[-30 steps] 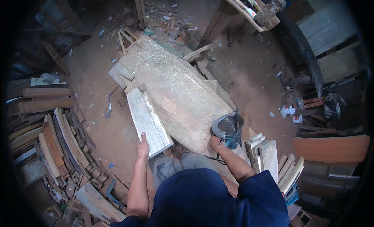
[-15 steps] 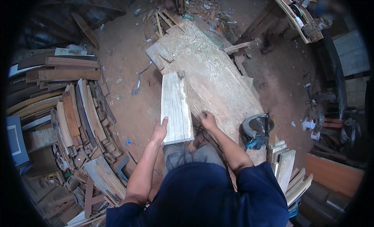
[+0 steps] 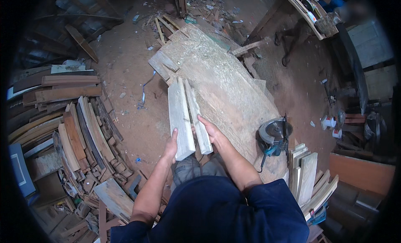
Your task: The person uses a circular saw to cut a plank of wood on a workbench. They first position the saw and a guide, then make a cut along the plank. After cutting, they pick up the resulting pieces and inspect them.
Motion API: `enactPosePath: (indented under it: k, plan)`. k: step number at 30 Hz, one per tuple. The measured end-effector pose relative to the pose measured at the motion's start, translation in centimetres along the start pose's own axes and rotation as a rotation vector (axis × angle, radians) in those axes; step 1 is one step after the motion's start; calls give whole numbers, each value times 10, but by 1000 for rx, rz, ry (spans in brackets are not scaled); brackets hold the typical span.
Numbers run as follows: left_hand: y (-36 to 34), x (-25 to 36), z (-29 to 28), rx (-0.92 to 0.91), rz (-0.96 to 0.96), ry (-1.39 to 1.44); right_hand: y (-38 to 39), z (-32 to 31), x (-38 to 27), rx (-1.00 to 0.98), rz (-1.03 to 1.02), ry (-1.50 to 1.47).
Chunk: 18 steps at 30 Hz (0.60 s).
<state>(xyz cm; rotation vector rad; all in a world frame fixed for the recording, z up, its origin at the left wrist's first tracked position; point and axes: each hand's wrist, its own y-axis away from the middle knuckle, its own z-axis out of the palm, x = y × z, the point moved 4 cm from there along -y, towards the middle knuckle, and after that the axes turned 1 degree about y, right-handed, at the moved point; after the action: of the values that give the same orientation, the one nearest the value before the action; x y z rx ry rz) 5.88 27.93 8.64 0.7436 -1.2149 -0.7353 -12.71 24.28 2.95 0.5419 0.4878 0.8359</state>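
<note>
My left hand [image 3: 171,146] grips a wide pale wooden board [image 3: 180,122] by its left edge near the lower end, thumb on the face. The board is tilted, its far end close to the workbench top's left edge. In my right hand [image 3: 208,129] is a narrow wooden strip [image 3: 198,113] with a rough, wavy right edge, thumb laid over it. A thin wedge of space parts the board and the strip, widest toward me. Both pieces lie in front of my lap. To the right, a circular saw [image 3: 273,134] rests on the wooden workbench top [image 3: 234,92].
A small wooden block piece [image 3: 163,63] lies at the bench's far left corner. Stacked planks [image 3: 73,134] fill the left side. Upright cut boards [image 3: 307,176] stand right of the saw. Another person [image 3: 292,38] is at the far right, beside a laden shelf [image 3: 307,13].
My right hand has moved from the bench onto the wood. The single cracked board is now two pieces, the narrow strip parted from the wide board. The view has shifted slightly.
</note>
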Motion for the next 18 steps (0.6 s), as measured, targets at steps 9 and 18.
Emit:
enactPosePath:
  k: [9, 18]
  plan:
    - [-4, -10, -8, -99, -54, -3, 92, 45, -2, 369, -145, 606]
    - [39, 33, 19, 35, 4, 6, 146, 55, -46, 747, -676, 1384]
